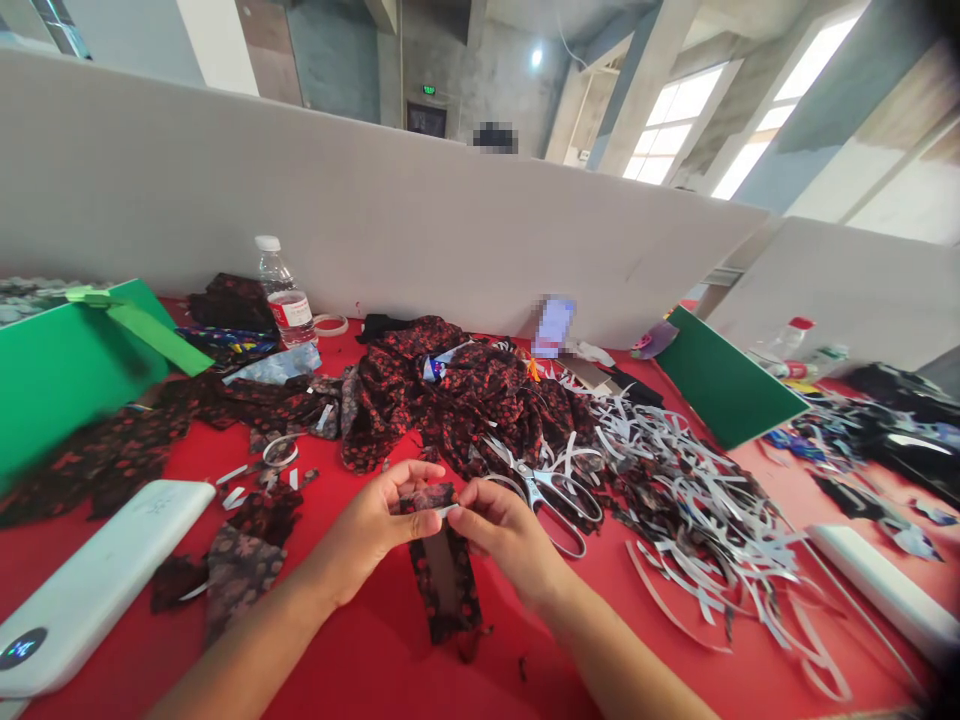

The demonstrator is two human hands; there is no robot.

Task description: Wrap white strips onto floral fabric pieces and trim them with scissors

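Both hands meet over the red table, pinching the top end of a narrow strip of dark floral fabric that hangs down toward me. My left hand grips the strip's upper left corner with closed fingers. My right hand pinches a thin white tape end at the strip's top right. Silver scissors lie just right of my right hand.
A heap of dark red-flowered cloth fills the table's middle. White paper strips spread to the right. A white power bank lies at left, with a green box, a water bottle and a grey partition wall behind.
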